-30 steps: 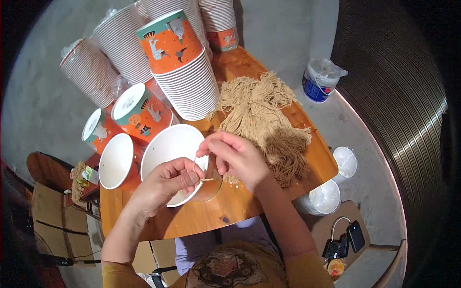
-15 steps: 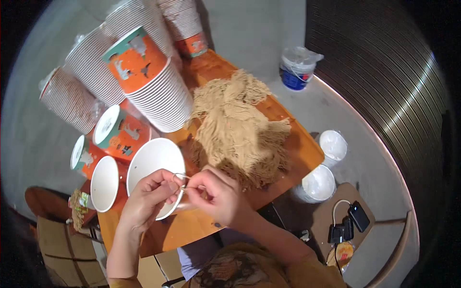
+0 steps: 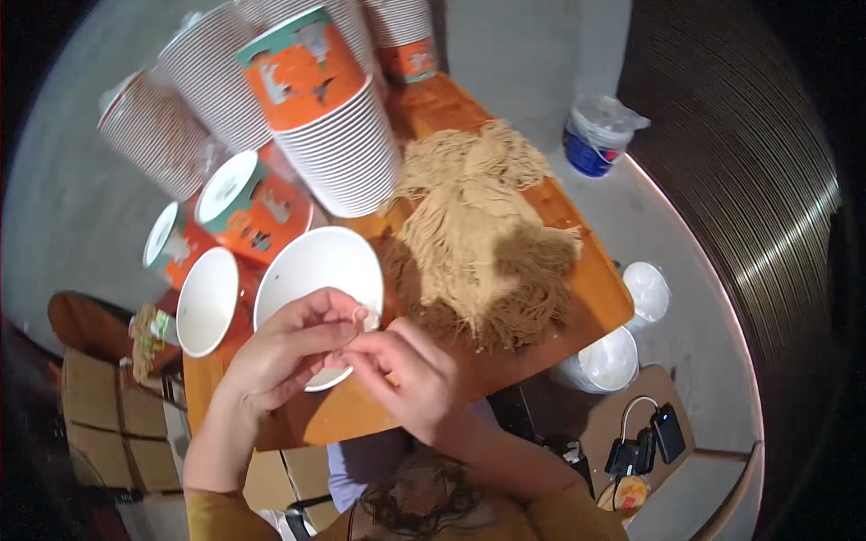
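Both hands meet over the near edge of a large white paper bucket (image 3: 307, 257). The fingers of my left hand (image 3: 293, 352) are pinched on a thin, pale cord (image 3: 363, 315), which curls in a small loop at the fingertips. Close beside it, my right hand (image 3: 410, 374) has thumb and forefinger pressed together on the same cord. The lower part of the cord is hidden by the fingers. Just beyond my right hand, a heap of tan cords (image 3: 469, 216) lies spread on the orange wooden table (image 3: 595, 279).
A tall stack of paper buckets (image 3: 334, 149) stands behind the open one. A smaller white bowl (image 3: 207, 302) and orange printed buckets (image 3: 262, 212) are at the left. White tubs (image 3: 609, 359) and a blue pail (image 3: 595, 149) stand on the floor to the right.
The view has shifted, so the table appears farther right and higher. The cord's loop, earlier stretched between both hands, now sits smaller at my left fingertips. Both hands stay pinched together.
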Available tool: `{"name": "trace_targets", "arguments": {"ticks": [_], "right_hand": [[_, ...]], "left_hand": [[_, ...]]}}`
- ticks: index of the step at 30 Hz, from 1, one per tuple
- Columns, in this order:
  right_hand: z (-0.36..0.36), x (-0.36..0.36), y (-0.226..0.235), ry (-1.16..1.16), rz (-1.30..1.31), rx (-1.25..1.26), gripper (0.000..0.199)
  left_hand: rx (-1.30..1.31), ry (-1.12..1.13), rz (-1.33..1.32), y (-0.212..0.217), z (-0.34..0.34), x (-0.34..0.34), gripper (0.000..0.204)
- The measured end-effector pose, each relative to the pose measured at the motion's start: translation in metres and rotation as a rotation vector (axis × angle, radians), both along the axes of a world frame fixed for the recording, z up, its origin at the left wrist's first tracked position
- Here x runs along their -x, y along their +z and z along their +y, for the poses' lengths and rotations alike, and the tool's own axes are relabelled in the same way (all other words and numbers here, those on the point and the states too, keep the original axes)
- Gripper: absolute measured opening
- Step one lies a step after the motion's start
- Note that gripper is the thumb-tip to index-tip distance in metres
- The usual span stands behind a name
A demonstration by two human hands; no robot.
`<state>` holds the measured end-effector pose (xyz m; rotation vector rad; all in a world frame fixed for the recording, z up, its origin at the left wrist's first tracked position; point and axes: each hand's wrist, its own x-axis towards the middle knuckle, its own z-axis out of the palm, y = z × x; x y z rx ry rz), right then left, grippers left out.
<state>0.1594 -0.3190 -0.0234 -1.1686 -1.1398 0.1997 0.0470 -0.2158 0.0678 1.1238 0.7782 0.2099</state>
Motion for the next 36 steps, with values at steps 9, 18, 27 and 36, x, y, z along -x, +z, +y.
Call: {"name": "trace_targets", "arguments": {"ticks": [9,18,27,36], "right_hand": [[-0.008,-0.025,0.006,0.261,0.455,0.239,0.014],[-0.004,-0.029,0.008,0.214,0.147,0.272,0.046],[-0.007,-0.019,0.007,0.164,-0.003,0.196,0.015],[-0.002,-0.016,0.002,0.177,0.129,0.212,0.01]], "left_hand": [[-0.225,-0.027,-0.028,-0.011,0.001,0.007,0.016],[-1.516,-0.124,0.003,-0.016,-0.021,0.001,0.022],[-1.306,-0.114,0.065,-0.011,-0.031,0.01,0.02],[-1.168,-0.168,0.071,-0.008,-0.022,0.009,0.028]]}}
